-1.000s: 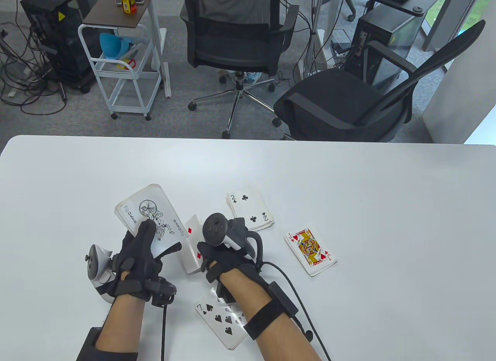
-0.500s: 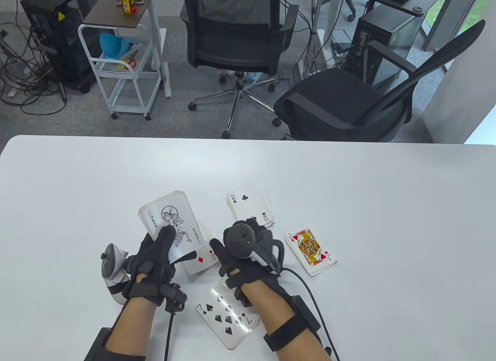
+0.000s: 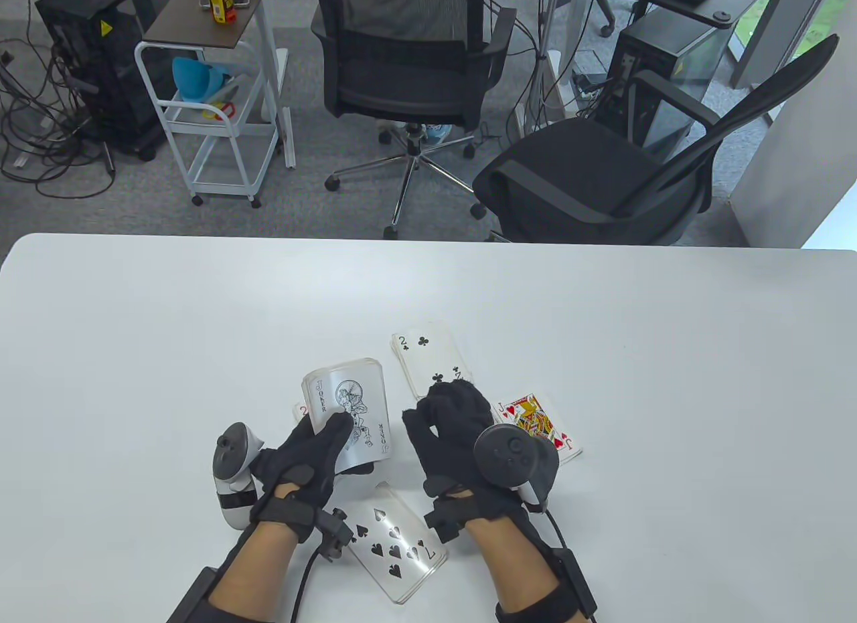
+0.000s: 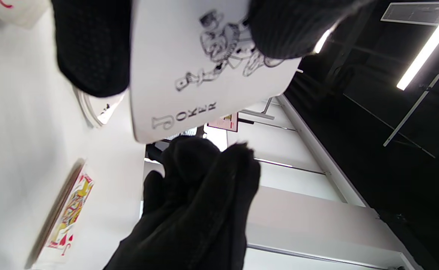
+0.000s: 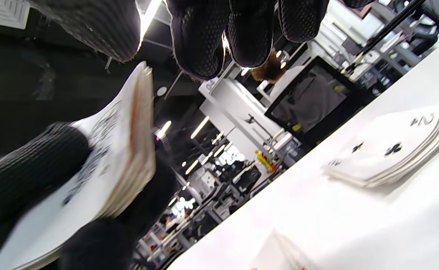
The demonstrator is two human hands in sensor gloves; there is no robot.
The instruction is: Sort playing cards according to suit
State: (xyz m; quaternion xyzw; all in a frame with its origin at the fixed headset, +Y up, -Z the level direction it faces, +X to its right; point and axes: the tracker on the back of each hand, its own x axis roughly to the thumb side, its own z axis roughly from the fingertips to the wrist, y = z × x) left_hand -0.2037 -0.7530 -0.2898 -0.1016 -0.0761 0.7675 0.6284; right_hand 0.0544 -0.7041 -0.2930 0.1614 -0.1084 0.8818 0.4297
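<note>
Deck (image 3: 348, 409) now rightward, left fingers (image 3: 328, 430) clamped.

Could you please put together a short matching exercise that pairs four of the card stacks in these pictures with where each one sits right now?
Things:
1. joker-topped deck
2. clubs pile
3. hearts pile
4. spades pile

Places:
A. flat on the table, nearest the person, between the two wrists
B. held off the table in the left hand
C. on the table, farthest from the person, just beyond the right hand
D. on the table, partly hidden behind the right hand's tracker

Pairs: 1-B, 2-C, 3-D, 4-A
</note>
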